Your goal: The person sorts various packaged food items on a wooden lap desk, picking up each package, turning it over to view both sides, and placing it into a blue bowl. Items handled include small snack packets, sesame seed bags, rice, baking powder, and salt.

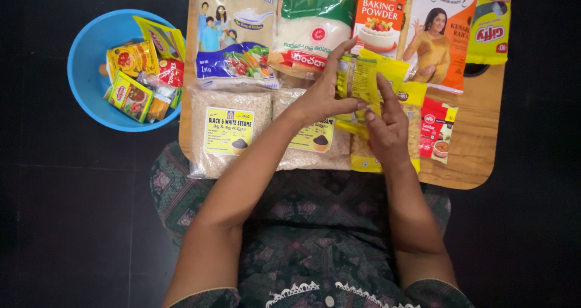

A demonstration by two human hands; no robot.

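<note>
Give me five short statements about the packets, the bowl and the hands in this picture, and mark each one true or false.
1. Both hands, the left hand and the right hand, touch the yellow packet. True.
2. The blue bowl sits to the person's right. False: it is on the person's left, beside the wooden board.
3. The blue bowl holds several small packets. True.
4. The two clear seed bags stand upright. False: they lie flat on the board.
5. The small red sachet is inside the bowl. False: it lies on the board, right of the hands.
</note>
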